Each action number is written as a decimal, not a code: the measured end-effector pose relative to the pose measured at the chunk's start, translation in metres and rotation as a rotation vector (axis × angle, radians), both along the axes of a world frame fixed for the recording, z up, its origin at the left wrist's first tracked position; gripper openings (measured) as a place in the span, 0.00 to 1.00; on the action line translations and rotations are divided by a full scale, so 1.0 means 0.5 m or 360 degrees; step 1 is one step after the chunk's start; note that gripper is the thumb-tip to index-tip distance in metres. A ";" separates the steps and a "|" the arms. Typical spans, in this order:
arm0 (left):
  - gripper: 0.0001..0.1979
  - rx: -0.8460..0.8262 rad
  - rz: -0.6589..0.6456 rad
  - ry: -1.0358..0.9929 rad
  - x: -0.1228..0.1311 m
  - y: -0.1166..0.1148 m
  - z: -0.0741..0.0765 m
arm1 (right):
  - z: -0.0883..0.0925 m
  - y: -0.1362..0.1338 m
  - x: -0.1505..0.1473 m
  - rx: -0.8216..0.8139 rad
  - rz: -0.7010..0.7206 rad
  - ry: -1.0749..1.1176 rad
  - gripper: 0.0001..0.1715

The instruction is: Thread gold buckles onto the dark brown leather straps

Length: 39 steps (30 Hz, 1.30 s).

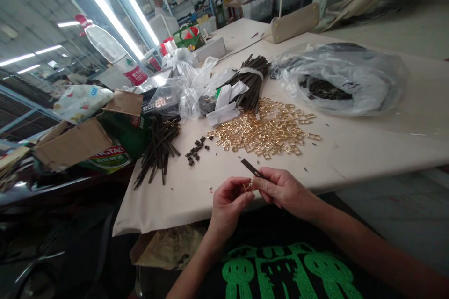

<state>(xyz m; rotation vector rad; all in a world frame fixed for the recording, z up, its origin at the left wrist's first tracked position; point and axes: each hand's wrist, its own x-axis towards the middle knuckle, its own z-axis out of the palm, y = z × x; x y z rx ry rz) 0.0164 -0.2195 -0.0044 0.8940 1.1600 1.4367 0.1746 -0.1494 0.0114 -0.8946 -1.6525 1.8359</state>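
Note:
Close to the table's front edge, my left hand [229, 200] pinches a small gold buckle [248, 187] between thumb and fingertips. Just beside it my right hand [282, 190] is closed on a dark strap [250, 167], whose flat end sticks out up and to the left. The fingertips of both hands nearly meet at the buckle; whether the strap passes through it is hidden. Beyond my hands spreads a heap of gold buckles [263, 128]. Small dark loops [197, 149] lie to its left, near a pile of dark straps [159, 149].
Behind the buckles lies a banded bundle of dark straps [250, 81]. To its right is a clear plastic bag [372, 83] with dark pieces inside. A cardboard box [73, 144], a plastic bottle [105, 44] and crumpled plastic stand at the left. A beige bag part [296, 23] sits farther back.

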 end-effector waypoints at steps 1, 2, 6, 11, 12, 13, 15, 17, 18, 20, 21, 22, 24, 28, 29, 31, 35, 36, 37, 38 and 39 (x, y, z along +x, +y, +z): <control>0.12 0.0059 0.0022 0.0134 -0.002 0.000 0.004 | 0.008 0.004 0.001 -0.0008 0.0034 0.0001 0.24; 0.11 0.0112 0.0054 0.0273 -0.004 0.000 0.008 | 0.016 0.006 0.001 -0.0004 0.0055 0.0002 0.24; 0.10 0.0185 0.0172 0.0468 -0.005 0.003 0.016 | 0.041 0.004 -0.004 0.0119 0.0044 -0.0036 0.23; 0.07 0.0050 0.0233 0.0049 0.007 0.008 0.013 | 0.047 -0.007 -0.013 0.0319 -0.0057 -0.0141 0.22; 0.08 0.0032 0.0229 0.0010 0.008 0.009 0.013 | 0.047 -0.009 -0.015 0.0361 -0.0074 -0.0150 0.21; 0.08 0.0018 0.0225 -0.0019 0.009 0.010 0.014 | 0.048 -0.011 -0.018 0.0409 -0.0095 -0.0159 0.21; 0.10 -0.0008 0.0222 -0.0067 0.008 0.012 0.017 | 0.049 -0.013 -0.023 0.0529 -0.0149 -0.0186 0.21; 0.11 -0.0027 0.0215 -0.0096 0.005 0.014 0.021 | 0.050 -0.014 -0.028 0.0690 -0.0193 -0.0216 0.19; 0.11 -0.0038 0.0201 -0.0100 0.003 0.015 0.022 | 0.049 -0.014 -0.029 0.0783 -0.0214 -0.0231 0.17; 0.11 -0.0067 0.0151 -0.0093 0.002 0.016 0.023 | 0.045 -0.012 -0.030 0.0965 -0.0258 -0.0279 0.12; 0.12 -0.0083 0.0121 -0.0082 0.001 0.016 0.023 | 0.043 -0.009 -0.030 0.1039 -0.0271 -0.0316 0.11; 0.12 -0.0098 0.0084 -0.0067 0.001 0.015 0.022 | 0.041 -0.005 -0.028 0.1092 -0.0274 -0.0359 0.11; 0.12 -0.0116 0.0023 -0.0038 0.001 0.013 0.020 | 0.042 0.003 -0.024 0.1154 -0.0256 -0.0429 0.14; 0.13 -0.0147 -0.0008 -0.0021 -0.001 0.013 0.021 | 0.056 0.019 -0.014 0.1163 -0.0190 -0.0502 0.15; 0.13 -0.0162 -0.0013 -0.0010 -0.002 0.014 0.023 | 0.059 0.021 -0.013 0.1153 -0.0172 -0.0521 0.15; 0.13 -0.0195 -0.0044 0.0018 -0.004 0.016 0.025 | 0.062 0.022 -0.012 0.1132 -0.0136 -0.0551 0.15; 0.13 -0.0212 -0.0069 -0.0104 -0.004 0.020 0.024 | 0.057 0.019 -0.008 0.1120 -0.0138 -0.0514 0.16; 0.13 -0.0218 -0.0066 -0.0177 -0.003 0.019 0.023 | 0.055 0.018 -0.004 0.1121 -0.0155 -0.0508 0.16; 0.13 -0.0224 -0.0060 -0.0265 -0.001 0.018 0.022 | 0.054 0.016 0.001 0.1122 -0.0178 -0.0505 0.16; 0.12 -0.0231 -0.0053 -0.0369 0.001 0.017 0.021 | 0.053 0.015 0.007 0.1125 -0.0207 -0.0505 0.15; 0.12 -0.0239 -0.0045 -0.0488 0.004 0.015 0.020 | 0.052 0.014 0.014 0.1127 -0.0245 -0.0508 0.15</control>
